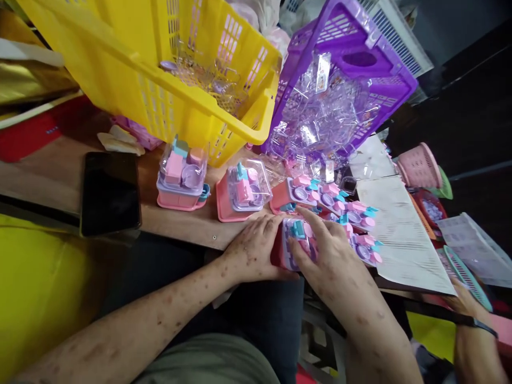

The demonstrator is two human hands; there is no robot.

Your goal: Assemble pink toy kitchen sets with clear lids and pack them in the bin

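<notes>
At the table's front edge a small toy kitchen set [295, 242], with a pink base and a lilac top carrying tiny pink and teal parts, is between my hands. My left hand [256, 242] is wrapped round its base from the left. From the right, my right hand [326, 248] grips its upper part, thumb and fingers at opposite sides; how much of a clear cover lies under them is hard to see. Left of it stand two similar sets with clear covers, a nearer one [244, 189] and a farther one [182, 178]. Several uncovered sets [304, 194] are lined up beyond my right hand.
A yellow basket [168, 88] and a tilted purple basket [360, 58] full of clear plastic covers [320, 112] stand behind. A black phone [110, 192] lies at left. White paper [404, 234] covers the right side, near another person's hand [466, 298] and a pink basket [418, 165].
</notes>
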